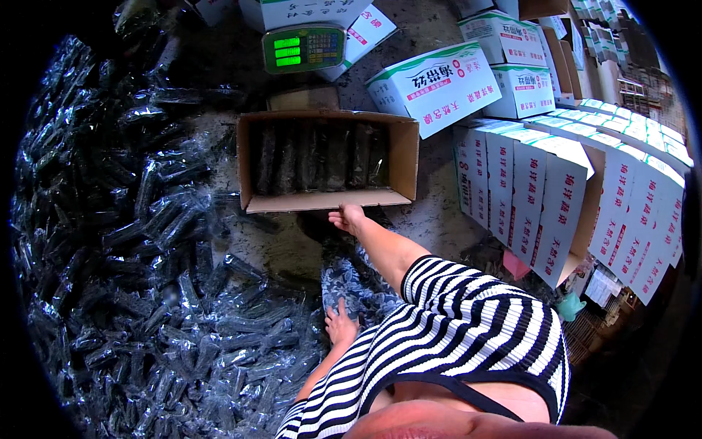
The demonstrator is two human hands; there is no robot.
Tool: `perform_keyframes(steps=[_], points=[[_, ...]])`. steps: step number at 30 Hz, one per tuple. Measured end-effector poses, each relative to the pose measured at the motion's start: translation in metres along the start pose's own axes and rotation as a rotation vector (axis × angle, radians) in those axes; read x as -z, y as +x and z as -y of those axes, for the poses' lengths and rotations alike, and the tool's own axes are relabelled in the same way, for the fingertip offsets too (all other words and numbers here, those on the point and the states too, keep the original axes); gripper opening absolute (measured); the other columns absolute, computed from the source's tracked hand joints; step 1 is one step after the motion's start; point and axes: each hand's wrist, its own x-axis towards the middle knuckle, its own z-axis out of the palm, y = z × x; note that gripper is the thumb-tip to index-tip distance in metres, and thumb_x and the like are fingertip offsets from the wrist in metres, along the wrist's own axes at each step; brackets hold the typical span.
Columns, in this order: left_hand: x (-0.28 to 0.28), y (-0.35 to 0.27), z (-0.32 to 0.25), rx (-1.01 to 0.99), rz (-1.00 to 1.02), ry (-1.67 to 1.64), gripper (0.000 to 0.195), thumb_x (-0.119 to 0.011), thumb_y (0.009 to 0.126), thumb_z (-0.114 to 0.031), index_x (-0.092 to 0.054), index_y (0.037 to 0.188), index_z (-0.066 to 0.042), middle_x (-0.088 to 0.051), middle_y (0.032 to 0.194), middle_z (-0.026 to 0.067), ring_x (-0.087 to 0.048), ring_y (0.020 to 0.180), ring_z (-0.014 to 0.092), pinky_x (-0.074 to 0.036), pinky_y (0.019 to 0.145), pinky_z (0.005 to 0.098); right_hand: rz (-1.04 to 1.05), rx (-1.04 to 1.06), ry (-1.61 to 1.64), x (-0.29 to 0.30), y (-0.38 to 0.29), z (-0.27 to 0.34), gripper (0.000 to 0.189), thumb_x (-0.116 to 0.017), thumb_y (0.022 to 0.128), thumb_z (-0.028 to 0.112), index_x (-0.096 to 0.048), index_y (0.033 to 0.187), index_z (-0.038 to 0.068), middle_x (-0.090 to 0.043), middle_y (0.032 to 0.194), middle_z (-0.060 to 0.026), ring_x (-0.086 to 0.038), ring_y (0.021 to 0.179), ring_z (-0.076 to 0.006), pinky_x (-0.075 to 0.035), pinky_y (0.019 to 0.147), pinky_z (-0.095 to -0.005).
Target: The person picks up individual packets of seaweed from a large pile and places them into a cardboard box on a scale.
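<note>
An open cardboard box [329,201] stands before me with its brown inside showing. In it lie several dark packs [337,156] in clear plastic wrap, side by side in a row. My right hand [348,219] is at the middle of the box's near edge, thumb against it and fingers pointing left; whether it grips the edge is hard to tell. Fingers spread, my left hand [341,327] rests on my patterned trouser leg [343,285]. To its left spreads a large heap of similar plastic-wrapped dark packs [164,335].
Beyond the box stands a weighing scale display [304,49] with lit green digits. A closed printed white carton [439,85] sits at the upper right. Rows of upright printed cartons [510,192] fill the right side. Some loose packs [241,269] lie on the stained floor [285,247].
</note>
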Motion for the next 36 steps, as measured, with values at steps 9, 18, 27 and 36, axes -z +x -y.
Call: perform_keyframes(steps=[9, 18, 27, 36], points=[[0.016, 0.0, -0.019, 0.021, -0.01, -0.002, 0.077, -0.068, 0.076, -0.046, -0.035, 0.142, -0.024, -0.032, 0.141, 0.0244, -0.042, 0.119, 0.043, -0.041, 0.094, 0.0537, -0.075, 0.616, -1.337, 0.102, -0.079, -0.008, 0.034, -0.059, 0.08, 0.034, -0.068, 0.103, 0.011, -0.067, 0.095, -0.0161, -0.062, 0.094, -0.0352, -0.049, 0.085, -0.0422], [0.042, 0.006, -0.044, 0.021, -0.041, -0.057, 0.081, -0.067, 0.074, -0.047, -0.032, 0.144, -0.024, -0.03, 0.143, 0.0242, -0.038, 0.123, 0.045, -0.038, 0.098, 0.0548, -0.097, 0.431, -1.852, 0.14, -0.188, -0.03, 0.077, -0.06, 0.081, 0.044, -0.03, 0.144, 0.012, -0.031, 0.145, -0.0242, -0.034, 0.132, -0.0394, -0.033, 0.105, -0.0523], [0.075, -0.005, -0.05, 0.097, -0.08, -0.107, 0.077, -0.069, 0.073, -0.045, -0.04, 0.141, -0.022, -0.028, 0.145, 0.0228, -0.037, 0.125, 0.045, -0.036, 0.1, 0.0551, -0.031, 0.279, -1.925, 0.124, -0.189, 0.004, 0.076, -0.059, 0.082, 0.049, -0.03, 0.144, 0.014, -0.04, 0.138, -0.0221, -0.043, 0.126, -0.0374, -0.039, 0.101, -0.0478], [0.073, 0.029, 0.041, 0.172, -0.065, -0.076, 0.075, -0.066, 0.076, -0.048, -0.035, 0.142, -0.027, -0.026, 0.145, 0.0259, -0.039, 0.124, 0.042, -0.038, 0.098, 0.053, -0.147, 0.27, -1.967, 0.073, -0.18, -0.048, 0.077, -0.061, 0.08, 0.046, -0.031, 0.142, 0.013, -0.038, 0.139, -0.0237, -0.042, 0.127, -0.038, -0.04, 0.099, -0.0507]])
